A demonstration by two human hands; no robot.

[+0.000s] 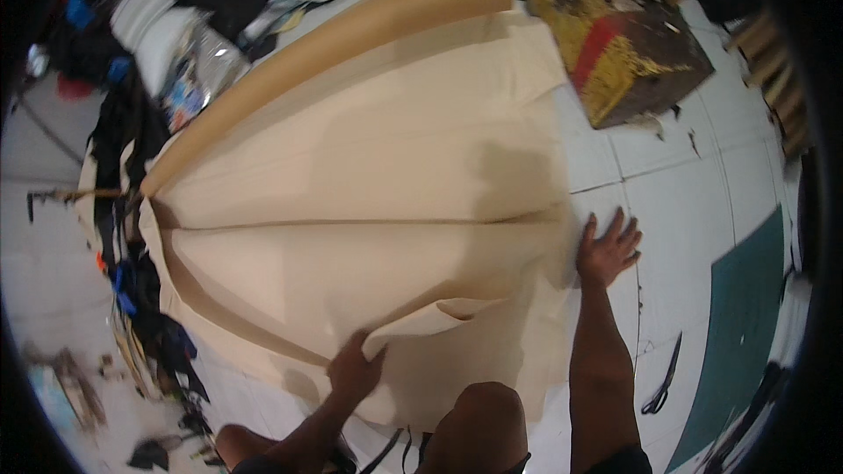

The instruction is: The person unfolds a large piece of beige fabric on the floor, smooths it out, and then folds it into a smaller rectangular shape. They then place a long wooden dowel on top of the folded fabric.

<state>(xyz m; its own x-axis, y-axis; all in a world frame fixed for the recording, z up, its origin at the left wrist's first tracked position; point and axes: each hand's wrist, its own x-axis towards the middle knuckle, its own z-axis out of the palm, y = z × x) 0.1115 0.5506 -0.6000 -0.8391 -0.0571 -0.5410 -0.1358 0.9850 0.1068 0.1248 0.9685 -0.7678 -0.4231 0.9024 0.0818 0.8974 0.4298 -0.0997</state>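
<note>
Pinching cloth (pixel 369 211) fold w/ left hand (pixel 354 370) | right hand (pixel 606 250) flat, fingers spread, at cloth's right edge

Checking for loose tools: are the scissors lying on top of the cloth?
No, the scissors lie on the bare white floor, right of the cloth and the right hand.

One cream fabric sheet (pixel 369 202), one fabric roll (pixel 325 44), one pair of black scissors (pixel 663 377), two hands.
</note>
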